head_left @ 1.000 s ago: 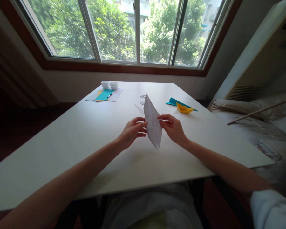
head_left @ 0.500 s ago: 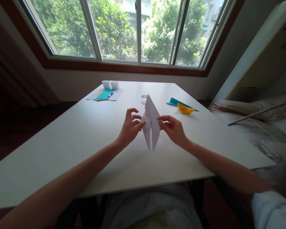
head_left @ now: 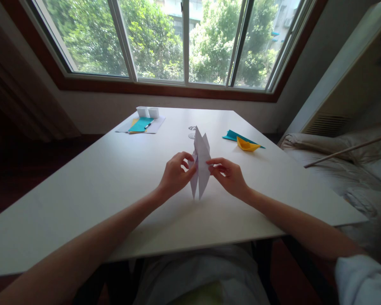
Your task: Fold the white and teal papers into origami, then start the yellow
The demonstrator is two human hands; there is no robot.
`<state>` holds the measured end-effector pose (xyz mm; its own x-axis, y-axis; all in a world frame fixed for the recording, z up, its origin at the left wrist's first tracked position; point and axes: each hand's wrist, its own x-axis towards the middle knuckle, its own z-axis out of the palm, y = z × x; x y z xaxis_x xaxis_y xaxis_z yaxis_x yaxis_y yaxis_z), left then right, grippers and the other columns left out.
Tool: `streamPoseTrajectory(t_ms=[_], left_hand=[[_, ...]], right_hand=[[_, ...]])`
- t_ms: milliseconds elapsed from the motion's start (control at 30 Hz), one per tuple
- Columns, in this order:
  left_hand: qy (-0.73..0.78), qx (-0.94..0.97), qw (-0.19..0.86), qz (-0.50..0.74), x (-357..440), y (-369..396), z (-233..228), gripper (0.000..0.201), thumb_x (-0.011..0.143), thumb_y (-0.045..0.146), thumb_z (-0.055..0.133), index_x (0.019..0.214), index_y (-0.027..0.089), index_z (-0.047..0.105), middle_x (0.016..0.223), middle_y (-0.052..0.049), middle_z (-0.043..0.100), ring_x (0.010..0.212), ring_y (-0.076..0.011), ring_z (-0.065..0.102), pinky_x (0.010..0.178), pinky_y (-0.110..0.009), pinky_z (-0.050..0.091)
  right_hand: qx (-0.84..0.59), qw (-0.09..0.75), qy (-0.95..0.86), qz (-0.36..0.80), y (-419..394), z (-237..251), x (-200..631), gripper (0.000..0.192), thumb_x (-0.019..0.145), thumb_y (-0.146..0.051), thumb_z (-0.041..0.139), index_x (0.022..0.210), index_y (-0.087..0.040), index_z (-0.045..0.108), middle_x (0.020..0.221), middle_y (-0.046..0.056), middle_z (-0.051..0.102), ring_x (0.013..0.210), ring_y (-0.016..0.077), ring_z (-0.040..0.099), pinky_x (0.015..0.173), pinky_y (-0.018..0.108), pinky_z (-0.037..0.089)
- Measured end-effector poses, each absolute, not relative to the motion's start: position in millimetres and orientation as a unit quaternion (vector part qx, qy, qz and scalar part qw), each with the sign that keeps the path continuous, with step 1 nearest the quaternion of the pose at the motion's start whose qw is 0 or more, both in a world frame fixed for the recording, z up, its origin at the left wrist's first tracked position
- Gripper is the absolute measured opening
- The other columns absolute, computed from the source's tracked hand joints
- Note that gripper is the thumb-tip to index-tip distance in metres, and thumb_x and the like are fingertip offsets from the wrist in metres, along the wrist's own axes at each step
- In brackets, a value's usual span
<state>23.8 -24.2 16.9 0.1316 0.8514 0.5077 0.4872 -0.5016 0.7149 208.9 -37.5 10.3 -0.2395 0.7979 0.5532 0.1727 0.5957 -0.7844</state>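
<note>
The folded white paper stands upright above the white table — narrower than half a second ago, its flaps drawn together. The left hand and right hand pinch its sides, closer now. A yellow paper boat lies well apart.

Both hands pinch a folded white paper upright above the table, the left hand on its left edge, the right hand on its right. Beyond the right hand lies a yellow paper boat on a teal sheet.
</note>
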Motion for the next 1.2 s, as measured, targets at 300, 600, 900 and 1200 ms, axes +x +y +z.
streamPoseTrajectory(t_ms=[300, 600, 900, 1200], left_hand=[[0.367, 0.582, 0.479, 0.544, 26.9, -20.2, 21.8, 0.02, 0.068, 0.028, 0.066, 0.071, 0.015, 0.051, 0.069, 0.002, 0.057, 0.064, -0.0114, 0.057, 0.055, -0.023, 0.048], [0.301, 0.546, 0.593, 0.509, 27.3, -22.1, 22.0, 0.026, 0.068, 0.024, 0.07, 0.071, 0.015, 0.046, 0.068, 0.002, 0.061, 0.06, -0.0086, 0.056, 0.053, -0.02, 0.049], [0.309, 0.6, 0.529, 0.514, 27.0, -21.5, 20.2, 0.034, 0.069, 0.029, 0.069, 0.086, 0.02, 0.041, 0.069, 0.004, 0.059, 0.057, -0.0079, 0.054, 0.05, -0.018, 0.047], [0.307, 0.611, 0.517, 0.515, 28.5, -21.1, 18.1, 0.022, 0.072, 0.028, 0.066, 0.081, 0.018, 0.048, 0.07, 0.003, 0.056, 0.06, -0.0081, 0.053, 0.052, -0.019, 0.048]], right_hand=[[-0.332, 0.557, -0.624, 0.437, -25.5, 10.7, 214.7, 0.039, 0.071, -0.033, 0.066, 0.105, -0.028, 0.048, 0.087, -0.001, 0.06, 0.076, 0.0142, 0.059, 0.065, 0.03, 0.051], [-0.253, 0.4, -0.52, 0.711, -20.4, 12.1, 216.6, 0.033, 0.074, -0.036, 0.061, 0.104, -0.021, 0.058, 0.106, 0.006, 0.062, 0.097, 0.0222, 0.056, 0.083, 0.038, 0.045], [-0.219, 0.398, -0.519, 0.724, -19.4, 9.2, 217.8, 0.039, 0.071, -0.032, 0.066, 0.108, -0.023, 0.058, 0.104, 0.004, 0.062, 0.092, 0.0196, 0.057, 0.081, 0.034, 0.044], [-0.224, 0.395, -0.503, 0.736, -26.2, 17.9, 214.3, 0.046, 0.072, -0.049, 0.06, 0.112, -0.026, 0.054, 0.11, 0.004, 0.058, 0.097, 0.0203, 0.054, 0.083, 0.037, 0.044]])
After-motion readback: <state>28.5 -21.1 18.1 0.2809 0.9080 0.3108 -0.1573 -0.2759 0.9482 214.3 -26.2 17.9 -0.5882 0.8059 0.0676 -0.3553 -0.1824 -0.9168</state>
